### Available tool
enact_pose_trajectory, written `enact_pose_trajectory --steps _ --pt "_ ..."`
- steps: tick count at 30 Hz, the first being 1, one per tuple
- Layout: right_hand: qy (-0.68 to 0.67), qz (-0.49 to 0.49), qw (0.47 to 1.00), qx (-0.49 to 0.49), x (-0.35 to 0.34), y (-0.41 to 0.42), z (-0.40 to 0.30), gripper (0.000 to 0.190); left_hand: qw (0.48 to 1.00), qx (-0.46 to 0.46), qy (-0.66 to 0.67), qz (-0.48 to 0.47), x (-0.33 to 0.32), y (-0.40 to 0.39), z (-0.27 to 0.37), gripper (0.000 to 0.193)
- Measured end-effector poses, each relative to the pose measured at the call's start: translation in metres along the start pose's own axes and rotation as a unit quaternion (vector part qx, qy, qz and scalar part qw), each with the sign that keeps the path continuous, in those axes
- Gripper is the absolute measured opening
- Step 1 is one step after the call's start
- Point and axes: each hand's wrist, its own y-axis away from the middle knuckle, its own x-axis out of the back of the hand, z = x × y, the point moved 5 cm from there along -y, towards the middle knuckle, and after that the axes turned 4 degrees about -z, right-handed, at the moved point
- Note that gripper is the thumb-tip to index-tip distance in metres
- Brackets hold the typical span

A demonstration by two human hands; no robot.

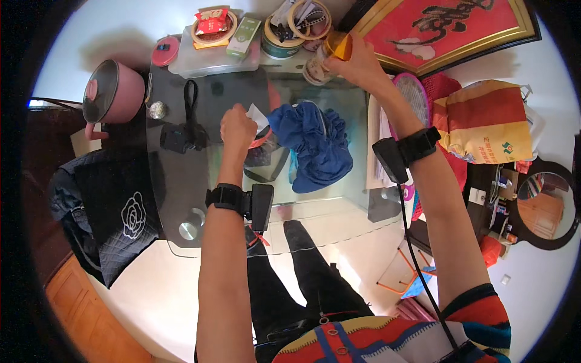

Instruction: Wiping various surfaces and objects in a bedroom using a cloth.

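My left hand point(238, 127) is closed into a fist over the glass table point(354, 199), with a folded piece of white paper point(258, 117) sticking out beside its fingers. At the table's far right, my right hand point(358, 63) grips an amber see-through item point(340, 45); whether it is a cup or a roll of tape is unclear. Just left of those fingers stands a clear jar point(316, 70). A crumpled blue cloth item point(313, 145) with a zip-like seam lies between my hands. Black straps with small devices circle both wrists.
Along the back are a plastic box point(218, 63), a green carton point(244, 36) and a tub point(281, 45) of odds and ends. A pink pot point(113, 93) stands left, above a black quilted bag point(120, 213). A strapped black device point(177, 137) lies on the table. A framed picture point(435, 31) leans right.
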Motion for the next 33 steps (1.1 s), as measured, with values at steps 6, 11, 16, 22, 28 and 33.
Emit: enact_pose_trajectory --steps 6,11,16,22,28,33 --pt "-0.144 -0.087 0.982 -0.083 0.021 0.0 -0.004 0.064 0.998 0.039 -0.041 -0.035 -0.002 -0.001 0.001 0.023" --pt "-0.186 -0.18 0.951 -0.166 0.011 -0.002 0.017 0.082 0.999 0.033 -0.021 -0.031 -0.002 -0.001 0.005 0.023" --pt "-0.175 -0.099 0.964 -0.172 0.015 0.007 -0.003 0.1 0.998 0.034 -0.032 -0.032 -0.001 -0.001 0.003 0.023" --pt "-0.107 -0.042 0.979 -0.168 0.005 0.001 0.0 0.102 0.999 0.027 -0.036 -0.027 -0.002 -0.002 0.004 0.023" --pt "-0.026 0.055 0.996 -0.058 -0.004 -0.002 -0.005 0.11 0.999 0.031 -0.032 -0.028 -0.002 -0.001 0.007 0.021" --pt "-0.1 -0.039 0.988 -0.11 -0.004 0.01 -0.017 0.107 0.998 0.028 -0.047 -0.036 0.0 -0.001 0.002 0.023"
